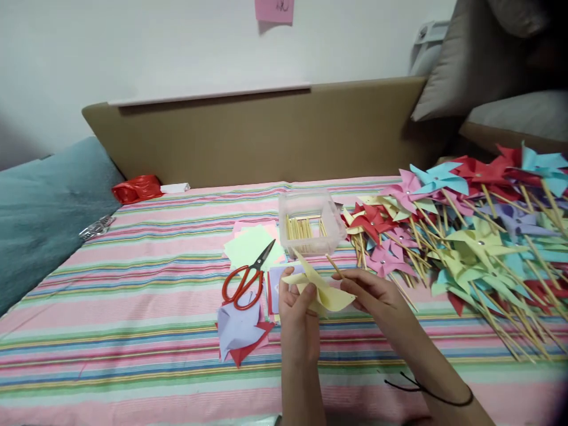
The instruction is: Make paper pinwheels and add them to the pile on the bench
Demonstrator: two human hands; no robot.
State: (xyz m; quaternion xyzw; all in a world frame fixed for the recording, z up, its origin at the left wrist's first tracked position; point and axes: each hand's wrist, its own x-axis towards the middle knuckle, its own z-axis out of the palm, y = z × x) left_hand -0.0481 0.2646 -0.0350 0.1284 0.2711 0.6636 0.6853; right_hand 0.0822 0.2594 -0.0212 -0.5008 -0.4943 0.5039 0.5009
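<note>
A pale yellow paper pinwheel (326, 296), its blades partly folded over, is pinched in my left hand (298, 299). My right hand (370, 291) is closed around a thin wooden stick (333, 266) just to the right of the paper. Whether stick and paper are joined is hidden by my fingers. Red-handled scissors (245, 284) lie left of my hands, across a stack of light green paper sheets (248, 245). Nearer to me sit a lavender folded paper (239, 326) and a red one beneath it. Behind my hands stands a clear plastic box (310, 239) holding several short sticks.
Many finished pinwheels (481, 242) in several colours are heaped at the right. A red plastic bag (137, 189) and a small white box (175, 188) lie at the back left, with metal clips (97, 227) near the teal cushion (53, 201). A brown board (266, 142) closes off the back.
</note>
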